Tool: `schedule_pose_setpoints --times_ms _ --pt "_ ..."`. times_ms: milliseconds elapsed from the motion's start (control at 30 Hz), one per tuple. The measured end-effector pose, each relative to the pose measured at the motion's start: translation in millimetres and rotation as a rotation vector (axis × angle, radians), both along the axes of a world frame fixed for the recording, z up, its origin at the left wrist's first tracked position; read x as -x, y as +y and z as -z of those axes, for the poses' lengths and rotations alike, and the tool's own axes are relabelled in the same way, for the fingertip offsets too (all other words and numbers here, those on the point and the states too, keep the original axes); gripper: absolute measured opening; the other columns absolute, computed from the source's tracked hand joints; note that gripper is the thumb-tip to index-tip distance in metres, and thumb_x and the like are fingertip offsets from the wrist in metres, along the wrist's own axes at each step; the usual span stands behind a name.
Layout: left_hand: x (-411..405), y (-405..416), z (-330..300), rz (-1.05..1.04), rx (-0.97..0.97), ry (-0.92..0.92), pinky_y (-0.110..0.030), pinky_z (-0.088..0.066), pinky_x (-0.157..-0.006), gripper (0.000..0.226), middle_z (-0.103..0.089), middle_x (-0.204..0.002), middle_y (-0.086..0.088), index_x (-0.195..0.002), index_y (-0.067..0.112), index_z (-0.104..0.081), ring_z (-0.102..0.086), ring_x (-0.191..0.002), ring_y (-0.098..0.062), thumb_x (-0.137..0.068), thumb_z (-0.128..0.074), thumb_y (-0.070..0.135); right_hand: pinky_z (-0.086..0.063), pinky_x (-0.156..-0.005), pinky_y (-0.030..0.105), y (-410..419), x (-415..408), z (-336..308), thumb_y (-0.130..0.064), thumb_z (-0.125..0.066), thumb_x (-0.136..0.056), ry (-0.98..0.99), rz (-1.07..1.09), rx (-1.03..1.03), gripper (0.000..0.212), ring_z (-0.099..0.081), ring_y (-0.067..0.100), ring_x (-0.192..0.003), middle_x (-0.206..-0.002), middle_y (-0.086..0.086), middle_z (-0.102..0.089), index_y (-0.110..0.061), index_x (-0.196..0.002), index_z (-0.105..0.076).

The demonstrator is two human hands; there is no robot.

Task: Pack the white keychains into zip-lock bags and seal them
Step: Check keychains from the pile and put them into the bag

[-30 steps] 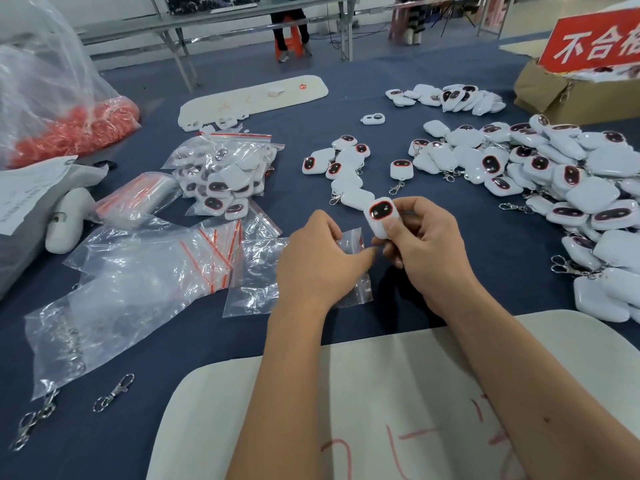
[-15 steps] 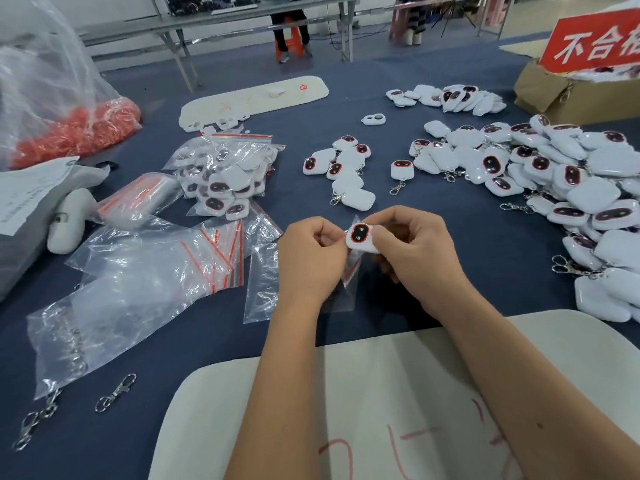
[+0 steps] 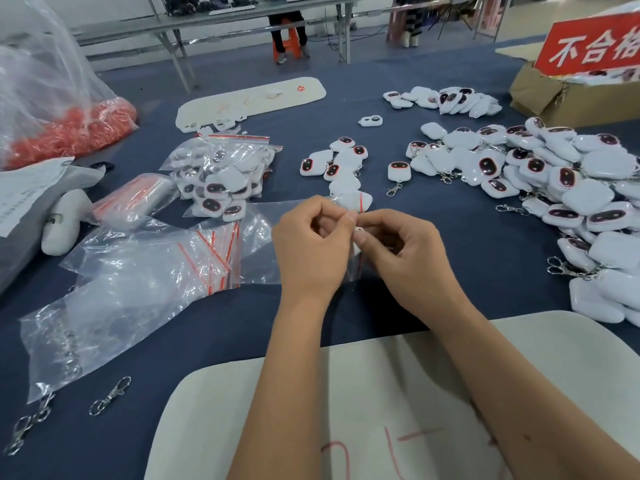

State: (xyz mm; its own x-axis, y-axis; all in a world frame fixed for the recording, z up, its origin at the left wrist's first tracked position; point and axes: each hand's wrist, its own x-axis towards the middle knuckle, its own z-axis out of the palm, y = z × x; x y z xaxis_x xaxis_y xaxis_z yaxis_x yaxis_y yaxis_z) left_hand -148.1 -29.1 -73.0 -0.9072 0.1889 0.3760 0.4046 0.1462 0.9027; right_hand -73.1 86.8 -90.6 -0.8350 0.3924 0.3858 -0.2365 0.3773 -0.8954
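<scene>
My left hand (image 3: 311, 247) and my right hand (image 3: 401, 254) meet over the blue table, both pinching the red-striped mouth of a small clear zip-lock bag (image 3: 263, 251). The white keychain is almost hidden between my fingers; only a white sliver (image 3: 358, 230) shows. A large heap of loose white keychains (image 3: 554, 181) lies to the right. A smaller cluster of keychains (image 3: 341, 164) sits just beyond my hands. Packed bags of keychains (image 3: 221, 174) lie at centre left. Empty zip-lock bags (image 3: 156, 268) are spread out to the left.
A white board (image 3: 346, 410) with red marks lies nearest me. Loose metal clasps (image 3: 110, 396) lie at lower left. A big bag of orange parts (image 3: 65, 129) stands far left. A cardboard box (image 3: 554, 95) with a red sign sits far right.
The keychain, held up in my right hand a second ago, has gone down between my fingers at the bag's mouth. Both hands have closed together on the bag.
</scene>
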Motion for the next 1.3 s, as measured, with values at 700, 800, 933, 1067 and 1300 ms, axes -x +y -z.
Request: schedule_pose_setpoints --times_ms 700,800,933,1067,1300 --pt "7.1 1.9 2.2 -0.185 -0.181 -0.232 -0.038 -0.047 -0.059 0.014 -0.059 -0.055 0.005 -0.069 0.018 -0.069 -0.052 -0.054 -0.018 -0.080 -0.077 0.023 -0.055 -0.076 0.031 18.4 20.0 -5.7 -0.013 -0.065 -0.097 0.023 0.454 -0.113 0.012 -0.070 0.015 -0.077 -0.085 -0.007 -0.077 -0.020 -0.096 -0.075" --pt "3.5 10.5 5.5 -0.092 -0.128 -0.310 -0.035 -0.046 -0.057 0.012 -0.062 -0.060 -0.005 -0.079 0.016 -0.067 -0.054 -0.051 -0.017 -0.086 -0.076 0.018 -0.040 -0.105 0.037 39.5 48.8 -8.0 -0.026 -0.058 -0.104 -0.373 0.465 -0.566 0.036 -0.049 0.033 -0.130 -0.138 0.008 -0.063 -0.014 -0.137 -0.062" --pt "-4.6 20.6 6.2 -0.032 -0.002 -0.076 -0.027 -0.050 -0.064 0.019 -0.065 -0.066 0.009 -0.079 0.022 -0.066 -0.060 -0.061 -0.007 -0.090 -0.071 0.036 -0.023 -0.124 0.052 52.2 79.5 -10.9 -0.030 -0.047 -0.107 -0.695 0.233 -0.751 0.050 -0.029 0.032 -0.151 -0.165 0.012 -0.033 -0.014 -0.154 -0.040" --pt "2.7 15.7 9.9 -0.033 0.202 0.155 -0.041 -0.053 -0.084 0.007 -0.069 -0.093 0.011 -0.092 0.020 -0.071 -0.062 -0.093 -0.016 -0.093 -0.065 0.024 -0.033 -0.116 0.035 58.4 88.2 -12.7 -0.003 -0.048 -0.098 -0.410 0.002 -0.454 0.062 -0.048 0.030 -0.139 -0.155 0.010 -0.053 -0.021 -0.157 -0.044" --pt "1.0 19.4 14.5 -0.018 0.532 0.096 -0.047 -0.050 -0.065 0.020 -0.062 -0.069 -0.007 -0.067 0.006 -0.061 -0.055 -0.071 -0.026 -0.086 -0.055 0.007 0.000 -0.128 0.059 113.9 98.6 -3.2 -0.029 -0.041 -0.109 -0.746 0.324 -0.790 0.058 0.012 0.035 -0.161 -0.176 0.010 0.002 -0.029 -0.165 -0.025"
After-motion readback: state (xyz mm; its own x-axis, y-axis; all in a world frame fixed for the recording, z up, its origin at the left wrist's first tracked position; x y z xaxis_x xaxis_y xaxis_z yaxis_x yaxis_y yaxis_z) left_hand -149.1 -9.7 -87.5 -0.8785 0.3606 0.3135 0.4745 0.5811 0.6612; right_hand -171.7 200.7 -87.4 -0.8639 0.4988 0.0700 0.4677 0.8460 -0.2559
